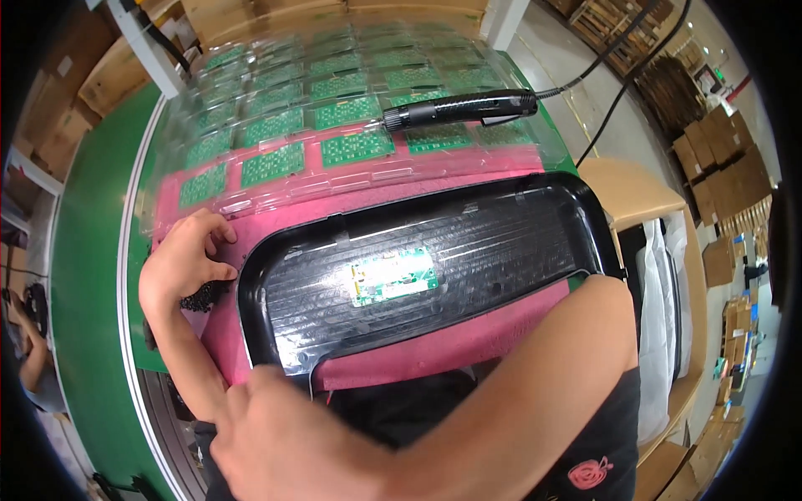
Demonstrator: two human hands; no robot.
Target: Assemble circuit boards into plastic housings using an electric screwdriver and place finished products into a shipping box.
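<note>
A black plastic shell with raised walls lies on a pink mat in front of me. On its shiny floor rests a green circuit board, partly washed out by glare. My left hand is beside the shell's left end, fingers bent and thumb apart, with no object visible between them. Close under its thumb is a heap of small dark pieces, likely screws. My right arm crosses low over the front. My right hand, blurred, is near the shell's lower left corner; its fingers are hidden.
Clear plastic trays holding several green circuit boards stand behind the shell. A black electric screwdriver lies across them, its cord running up right. At right is an open cardboard box. Another person's arm shows far left.
</note>
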